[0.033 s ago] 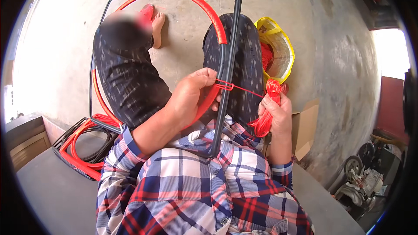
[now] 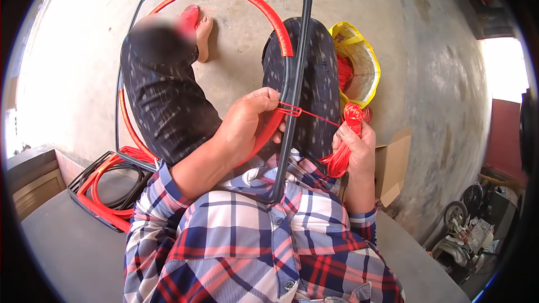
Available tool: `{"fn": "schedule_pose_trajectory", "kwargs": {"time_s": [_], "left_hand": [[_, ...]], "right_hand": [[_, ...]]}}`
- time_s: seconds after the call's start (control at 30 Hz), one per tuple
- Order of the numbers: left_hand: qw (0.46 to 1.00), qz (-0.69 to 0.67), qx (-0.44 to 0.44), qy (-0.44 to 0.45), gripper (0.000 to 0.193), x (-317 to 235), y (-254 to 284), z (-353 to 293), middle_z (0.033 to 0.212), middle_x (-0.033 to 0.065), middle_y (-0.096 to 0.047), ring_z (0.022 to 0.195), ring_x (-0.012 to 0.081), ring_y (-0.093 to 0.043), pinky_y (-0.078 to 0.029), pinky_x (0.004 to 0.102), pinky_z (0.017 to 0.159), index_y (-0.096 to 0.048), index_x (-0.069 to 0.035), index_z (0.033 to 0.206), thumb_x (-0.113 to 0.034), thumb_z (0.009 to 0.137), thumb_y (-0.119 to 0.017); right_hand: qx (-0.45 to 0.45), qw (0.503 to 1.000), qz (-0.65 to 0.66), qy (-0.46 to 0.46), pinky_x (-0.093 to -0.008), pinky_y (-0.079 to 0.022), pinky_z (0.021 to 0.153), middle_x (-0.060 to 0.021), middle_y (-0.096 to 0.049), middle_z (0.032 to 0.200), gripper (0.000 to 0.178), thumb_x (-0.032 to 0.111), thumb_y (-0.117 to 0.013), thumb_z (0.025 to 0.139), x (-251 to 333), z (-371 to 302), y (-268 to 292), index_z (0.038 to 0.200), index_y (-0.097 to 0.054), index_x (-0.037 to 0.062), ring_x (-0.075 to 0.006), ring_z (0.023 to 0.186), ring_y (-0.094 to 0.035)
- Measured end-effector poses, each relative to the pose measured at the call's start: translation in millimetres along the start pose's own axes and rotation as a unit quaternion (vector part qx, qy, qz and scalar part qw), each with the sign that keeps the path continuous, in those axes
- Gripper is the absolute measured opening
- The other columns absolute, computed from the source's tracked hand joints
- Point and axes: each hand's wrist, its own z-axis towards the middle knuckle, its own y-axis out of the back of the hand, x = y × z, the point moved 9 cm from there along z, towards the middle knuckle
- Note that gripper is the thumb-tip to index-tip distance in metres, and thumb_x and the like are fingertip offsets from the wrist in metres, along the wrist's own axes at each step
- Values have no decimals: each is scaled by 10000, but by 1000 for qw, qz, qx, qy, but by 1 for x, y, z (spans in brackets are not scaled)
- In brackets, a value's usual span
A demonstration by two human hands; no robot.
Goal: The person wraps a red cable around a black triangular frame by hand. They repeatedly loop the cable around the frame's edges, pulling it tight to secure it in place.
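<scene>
A black rectangular frame [image 2: 306, 28] rests across my lap, with a round ring [image 2: 269, 14] inside it. Red cord is wrapped tightly round several sections of the ring; other stretches show bare black. My left hand [image 2: 238, 126] is closed round the ring at its right side, thumb on top; part of its fingers is hidden behind the ring. Beside the thumb, red cord loops [image 2: 290, 110] cross the frame's right bar. From there a taut red strand [image 2: 320, 118] runs to my right hand [image 2: 357, 148], which is closed on a bundle of red cord [image 2: 337, 163].
A yellow-rimmed bag [image 2: 370, 73] with red cord inside stands right of my knee. Near it is a cardboard box [image 2: 393, 168]. More red and black frames [image 2: 101, 191] lie on the grey seat [image 2: 62, 235] at my left. Machine parts [image 2: 469, 235] stand at the far right.
</scene>
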Motion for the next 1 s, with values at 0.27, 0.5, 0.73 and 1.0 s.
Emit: {"fn": "schedule_pose_trajectory", "kwargs": {"time_s": [0.27,0.5,0.73,1.0], "left_hand": [[997,34,-54,48,120,5,8,-1,727,86,-612,599,181,-577,-459,321,531,-559,-95,899,-202,914,-505],[998,15,-32,52,68,4,5,2,694,81,-594,562,177,-549,-434,323,500,-518,-122,842,-179,879,-516],[998,13,-36,41,53,5,5,4,677,94,-576,511,189,-539,-422,326,477,-481,-128,814,-135,851,-518],[998,-25,4,49,78,9,-1,2,674,103,-596,493,190,-554,-435,327,475,-473,-113,801,-124,841,-539]], "right_hand": [[-59,998,-23,2,-251,-453,517,-50,-590,662,174,155,-686,900,3,-4,5,916,-585,14,-111,546,-557],[-63,998,-12,10,-244,-448,527,-32,-582,670,159,100,-696,878,-9,5,9,940,-599,-10,-98,549,-546],[-45,999,-27,9,-240,-449,519,-23,-588,684,172,73,-694,856,-10,9,12,974,-609,-19,-92,545,-540],[-16,996,-89,-13,-237,-429,513,-5,-577,682,115,65,-684,840,-14,9,16,917,-620,7,-80,548,-524]]}}
